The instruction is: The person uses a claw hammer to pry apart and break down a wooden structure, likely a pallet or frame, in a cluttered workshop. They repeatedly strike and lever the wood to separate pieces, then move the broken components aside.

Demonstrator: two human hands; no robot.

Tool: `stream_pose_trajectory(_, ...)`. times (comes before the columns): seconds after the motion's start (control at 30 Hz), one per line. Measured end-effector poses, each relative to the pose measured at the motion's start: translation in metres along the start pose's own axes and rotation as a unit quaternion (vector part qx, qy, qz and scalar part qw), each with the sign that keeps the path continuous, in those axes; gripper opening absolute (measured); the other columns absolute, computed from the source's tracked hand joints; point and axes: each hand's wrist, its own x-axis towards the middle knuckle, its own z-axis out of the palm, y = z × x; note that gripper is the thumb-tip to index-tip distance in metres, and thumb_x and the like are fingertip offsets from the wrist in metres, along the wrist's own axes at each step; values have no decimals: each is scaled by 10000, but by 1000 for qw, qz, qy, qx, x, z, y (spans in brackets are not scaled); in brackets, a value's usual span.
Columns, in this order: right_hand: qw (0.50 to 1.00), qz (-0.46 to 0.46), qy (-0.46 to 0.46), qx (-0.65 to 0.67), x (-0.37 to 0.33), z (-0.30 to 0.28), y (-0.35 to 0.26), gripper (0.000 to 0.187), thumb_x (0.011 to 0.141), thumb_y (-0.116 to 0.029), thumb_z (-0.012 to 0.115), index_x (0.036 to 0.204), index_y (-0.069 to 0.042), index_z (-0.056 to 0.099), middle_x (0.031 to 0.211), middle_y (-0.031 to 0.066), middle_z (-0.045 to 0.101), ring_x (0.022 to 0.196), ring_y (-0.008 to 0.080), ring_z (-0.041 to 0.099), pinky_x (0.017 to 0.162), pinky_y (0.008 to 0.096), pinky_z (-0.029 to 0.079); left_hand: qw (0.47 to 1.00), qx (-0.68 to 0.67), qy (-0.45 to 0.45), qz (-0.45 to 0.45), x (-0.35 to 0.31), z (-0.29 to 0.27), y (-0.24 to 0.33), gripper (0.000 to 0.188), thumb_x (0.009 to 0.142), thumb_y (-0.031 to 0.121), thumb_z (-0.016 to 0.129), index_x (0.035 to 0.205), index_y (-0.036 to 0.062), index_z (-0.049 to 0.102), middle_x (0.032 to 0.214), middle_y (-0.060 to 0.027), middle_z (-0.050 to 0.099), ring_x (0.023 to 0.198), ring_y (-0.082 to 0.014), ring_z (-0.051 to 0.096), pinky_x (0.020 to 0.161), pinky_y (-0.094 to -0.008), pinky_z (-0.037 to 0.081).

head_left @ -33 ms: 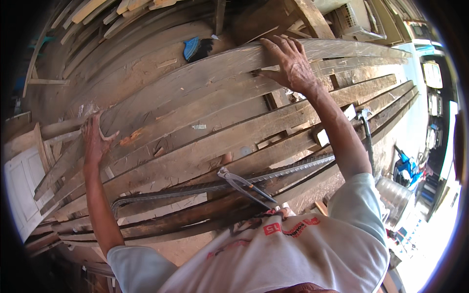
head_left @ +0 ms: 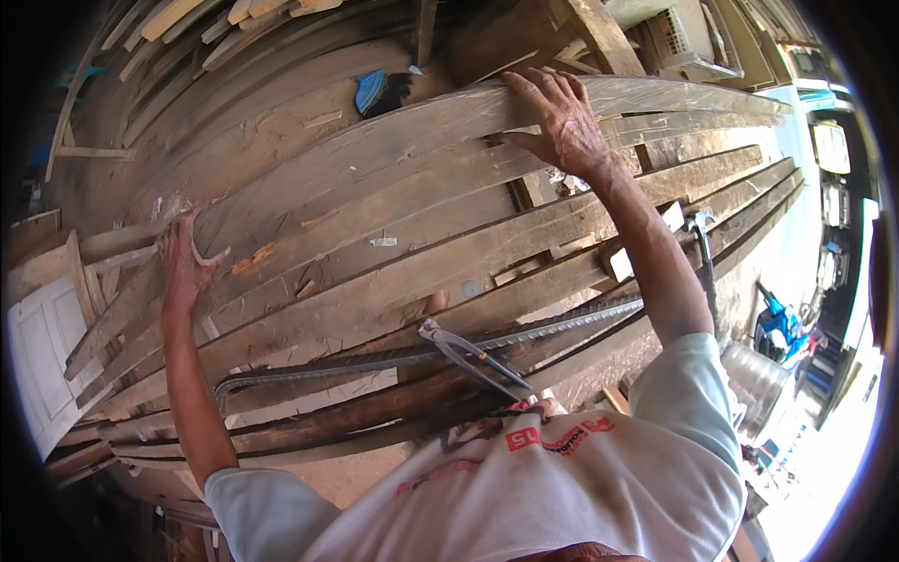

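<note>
Rough, weathered planks point(head_left: 393, 288) spread below the hands, a lumber stack point(head_left: 187, 23) beyond them, a white panelled door point(head_left: 42, 347) left of the left hand point(head_left: 184, 258). Two hands, one long outermost plank point(head_left: 375, 145) beneath them: right hand point(head_left: 562, 122) clasping its edge, left splayed at its left part, grip unclear! Bodyward of both, one pair of pincers point(head_left: 429, 328), one ribbed bar point(head_left: 581, 318); beside the right forearm, one claw hammer point(head_left: 700, 223).
</note>
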Motion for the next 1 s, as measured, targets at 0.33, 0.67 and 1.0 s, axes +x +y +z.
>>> stream_pose_trajectory(0.33, 997, -17, -71, -5, -4, -52, -1, 799, 841, -359, 839, 1502, -86, 482, 1436, 171, 582, 1344, 358, 542, 1194, 481, 373, 1000, 7, 4, -5, -31, -45, 25, 945, 697, 189, 936, 1516, 160, 465, 1457, -170, 571, 1365, -394, 522, 1171, -516, 394)
stream_pose_trajectory(0.67, 984, -25, -117, 131, -17, -69, -31, 743, 881, -530, 788, 1422, -61, 591, 1426, 178, 594, 1340, 385, 559, 1149, 522, 436, 986, -107, -121, -34, -78, -78, 58, 877, 739, 346, 920, 1500, 122, 545, 1578, -121, 495, 1461, -365, 453, 1204, -503, 399)
stream_pose_trajectory(1.0, 973, 52, -163, 157, 48, -4, 14, 824, 814, -530, 853, 1425, -40, 595, 1325, 248, 680, 1262, 398, 639, 1064, 482, 522, 982, -163, -19, -89, -7, -22, 59, 756, 905, 547, 754, 1475, 85, 572, 1565, -175, 500, 1450, -376, 460, 1183, -480, 406)
